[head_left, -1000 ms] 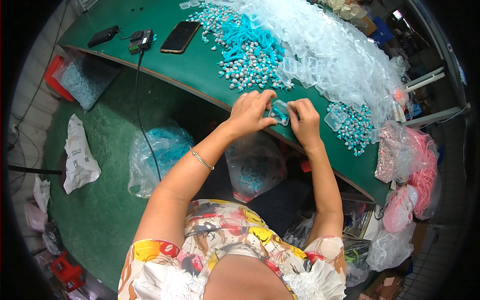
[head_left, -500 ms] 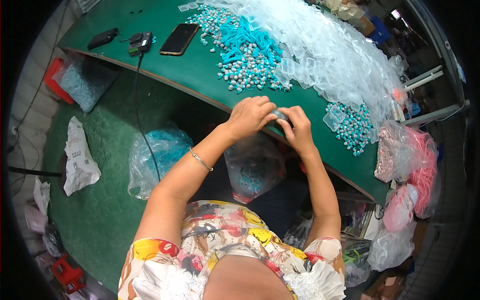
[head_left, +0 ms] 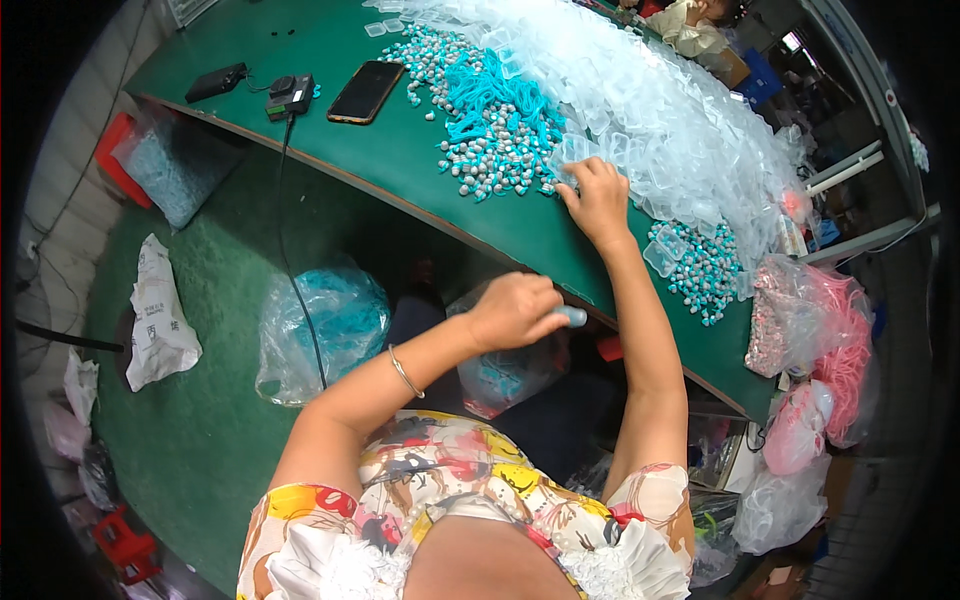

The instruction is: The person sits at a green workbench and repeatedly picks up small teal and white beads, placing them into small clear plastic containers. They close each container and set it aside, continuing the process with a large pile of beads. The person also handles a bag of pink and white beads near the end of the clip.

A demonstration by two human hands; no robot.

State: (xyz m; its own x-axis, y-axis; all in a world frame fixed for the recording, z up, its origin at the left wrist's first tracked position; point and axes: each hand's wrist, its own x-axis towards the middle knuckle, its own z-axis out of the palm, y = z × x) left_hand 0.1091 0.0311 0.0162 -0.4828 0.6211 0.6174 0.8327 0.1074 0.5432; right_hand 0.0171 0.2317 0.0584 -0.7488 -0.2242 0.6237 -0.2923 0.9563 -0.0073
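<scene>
My left hand [head_left: 515, 312] is closed round a small clear plastic case [head_left: 572, 316] with something blue showing in it. It hangs in front of the table's near edge, over my lap; the fingers cover most of the case. My right hand [head_left: 598, 200] is over the table, thumb and forefinger apart at the edge of a large heap of clear plastic cases [head_left: 680, 130]. Beside those fingertips lies a pile of small grey-and-blue beads [head_left: 500, 160] with bright blue cords [head_left: 490, 100] bunched on it. A smaller pile of similar beads [head_left: 705, 275] sits to the right.
On the green table [head_left: 330, 150] lie a phone [head_left: 366, 92], a small camera-like device [head_left: 290, 95] with a cable and a black box [head_left: 216, 82]. Bags of pink cords [head_left: 845, 340] crowd the right end. A bag of blue stuff [head_left: 325, 325] stands below. Another person [head_left: 690, 25] is behind.
My hands have parted. The left has drawn back and down with the small case; the right has moved up and forward to the heap of clear cases.
</scene>
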